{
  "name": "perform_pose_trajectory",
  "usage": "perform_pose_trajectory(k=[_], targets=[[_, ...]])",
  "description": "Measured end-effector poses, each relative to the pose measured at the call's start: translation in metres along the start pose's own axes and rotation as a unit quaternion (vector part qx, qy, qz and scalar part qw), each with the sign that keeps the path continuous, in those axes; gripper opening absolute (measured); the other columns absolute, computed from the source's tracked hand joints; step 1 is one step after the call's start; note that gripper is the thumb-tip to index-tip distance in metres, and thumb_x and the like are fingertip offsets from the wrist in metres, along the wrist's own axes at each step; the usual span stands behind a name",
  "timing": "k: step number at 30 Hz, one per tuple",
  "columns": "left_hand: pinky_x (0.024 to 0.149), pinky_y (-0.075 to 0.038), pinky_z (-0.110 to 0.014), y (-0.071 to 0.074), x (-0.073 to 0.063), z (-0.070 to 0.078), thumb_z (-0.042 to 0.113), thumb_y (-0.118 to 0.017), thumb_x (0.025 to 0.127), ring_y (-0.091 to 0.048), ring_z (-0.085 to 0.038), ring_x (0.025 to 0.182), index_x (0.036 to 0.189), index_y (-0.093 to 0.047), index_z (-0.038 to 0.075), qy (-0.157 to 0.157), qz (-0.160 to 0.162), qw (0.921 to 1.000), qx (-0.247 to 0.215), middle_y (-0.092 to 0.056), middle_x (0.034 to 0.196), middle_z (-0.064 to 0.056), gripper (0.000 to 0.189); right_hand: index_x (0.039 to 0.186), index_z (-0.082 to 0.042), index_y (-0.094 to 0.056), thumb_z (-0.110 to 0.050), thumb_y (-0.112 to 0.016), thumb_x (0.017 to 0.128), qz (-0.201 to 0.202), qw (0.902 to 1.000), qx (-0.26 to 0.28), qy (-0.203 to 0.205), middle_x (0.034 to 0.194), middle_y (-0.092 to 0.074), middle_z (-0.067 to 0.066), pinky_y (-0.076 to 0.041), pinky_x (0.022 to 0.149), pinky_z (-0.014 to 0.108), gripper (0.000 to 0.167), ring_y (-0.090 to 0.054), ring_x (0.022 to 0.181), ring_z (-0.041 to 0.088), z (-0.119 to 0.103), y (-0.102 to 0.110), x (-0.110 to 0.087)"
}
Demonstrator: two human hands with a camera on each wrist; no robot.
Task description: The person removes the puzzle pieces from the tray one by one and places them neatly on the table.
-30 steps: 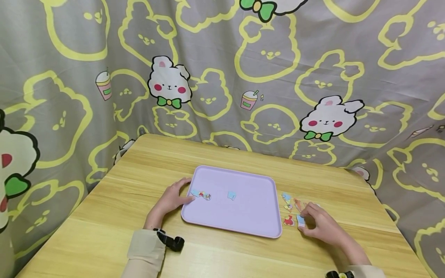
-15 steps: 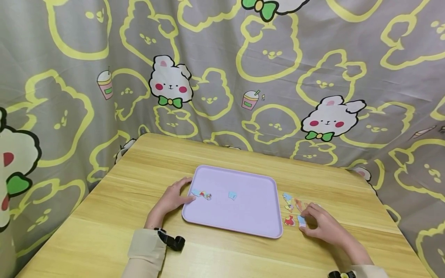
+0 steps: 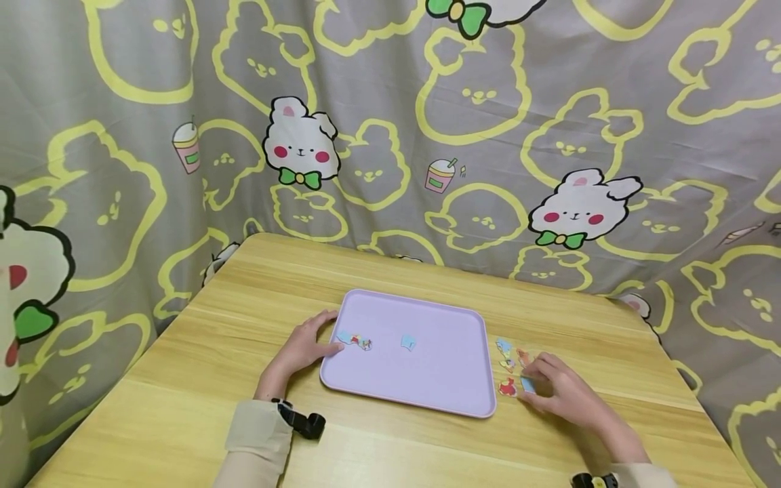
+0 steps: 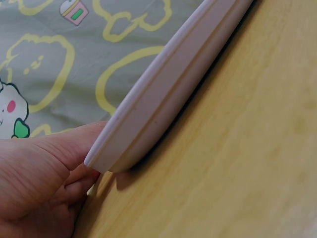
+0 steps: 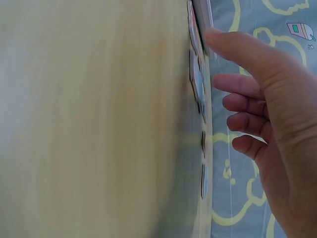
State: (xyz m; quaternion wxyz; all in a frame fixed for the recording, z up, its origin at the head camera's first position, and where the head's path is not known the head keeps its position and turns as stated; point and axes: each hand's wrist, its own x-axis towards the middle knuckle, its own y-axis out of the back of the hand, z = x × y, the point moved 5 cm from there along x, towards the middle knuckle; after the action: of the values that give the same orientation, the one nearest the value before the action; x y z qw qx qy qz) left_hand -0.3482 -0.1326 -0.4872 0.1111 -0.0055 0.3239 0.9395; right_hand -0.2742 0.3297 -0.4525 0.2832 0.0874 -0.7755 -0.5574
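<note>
My left hand [image 3: 303, 349] holds the left rim of a lilac tray [image 3: 421, 383]. In the left wrist view its thumb lies over the rim of the tray [image 4: 148, 96], with curled fingers below. Inside the tray, joined jigsaw puzzle pieces [image 3: 355, 340] lie at the left, and a light blue piece [image 3: 408, 343] near the middle. My right hand [image 3: 567, 393] is just above loose pieces right of the tray, thumb and fingers apart with nothing between them. Below its fingertips lies a blue piece [image 3: 527, 385], partly hidden. A red piece [image 3: 507, 388] is beside it.
Behind the red piece lie a blue-and-yellow piece [image 3: 504, 347] and an orange piece [image 3: 523, 357], the latter partly covered by the right hand. All rest on a wooden table [image 3: 390, 447]. A grey patterned curtain [image 3: 378, 88] hangs around the table's far sides.
My right hand has shifted slightly left over the blue piece, and its thumb and fingers have spread from that piece. The left hand and the tray stay as they were.
</note>
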Motion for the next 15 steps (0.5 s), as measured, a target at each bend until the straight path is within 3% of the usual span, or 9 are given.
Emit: perform_pose_trajectory(k=[15], targets=[[0.12,-0.021,-0.062,-0.001,0.001,0.0,0.024,-0.071,0.089,-0.022,-0.047,0.147,0.151,-0.039,0.011,-0.001,-0.001,1.0,-0.001,-0.025,0.16,-0.024,0.071,0.1,-0.011,-0.068,-0.017,-0.086,0.072,0.04,0.9984,0.02,0.036,0.095,-0.06,-0.005,-0.052,0.071,0.024,0.034,-0.057,0.084,0.008,-0.02,-0.008,0.022]])
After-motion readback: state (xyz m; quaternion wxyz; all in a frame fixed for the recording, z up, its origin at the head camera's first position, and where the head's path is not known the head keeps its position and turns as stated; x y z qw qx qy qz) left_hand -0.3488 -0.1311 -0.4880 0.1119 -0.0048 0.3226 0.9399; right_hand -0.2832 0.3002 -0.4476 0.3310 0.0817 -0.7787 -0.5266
